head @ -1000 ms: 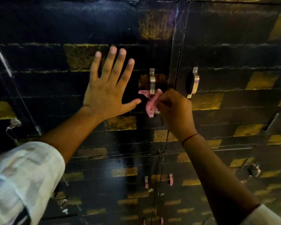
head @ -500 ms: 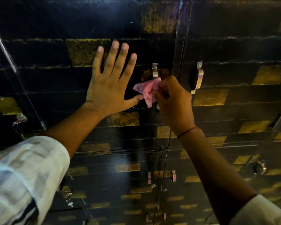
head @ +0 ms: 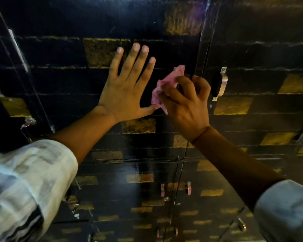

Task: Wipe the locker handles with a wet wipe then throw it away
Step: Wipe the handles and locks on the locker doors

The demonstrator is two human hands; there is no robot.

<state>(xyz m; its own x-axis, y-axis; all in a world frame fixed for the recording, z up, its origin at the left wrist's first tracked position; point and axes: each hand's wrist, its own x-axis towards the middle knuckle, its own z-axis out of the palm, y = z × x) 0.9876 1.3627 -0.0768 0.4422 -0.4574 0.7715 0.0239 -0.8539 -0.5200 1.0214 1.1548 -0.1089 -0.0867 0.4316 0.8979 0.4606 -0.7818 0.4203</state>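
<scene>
A: Wet wipe [head: 164, 84] bunched in right hand [head: 185, 105], grip pinching it over left door's handle, now hidden. Left hand [head: 124, 91] flat, fingers spread on door [head: 68, 81].

B: Progress?

A: Mid-wipe. Right handle [head: 223, 83], lower handles [head: 188, 188] seemingly left; binning too. Wipe sits higher than a second ago.

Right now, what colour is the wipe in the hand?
Pink. The crumpled wet wipe shows in the head view, gripped by the right hand.

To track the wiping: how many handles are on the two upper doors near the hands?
2. One bare handle is on the right door; the second handle, on the left door, is almost hidden behind the pink wipe that the right hand grips.
</scene>
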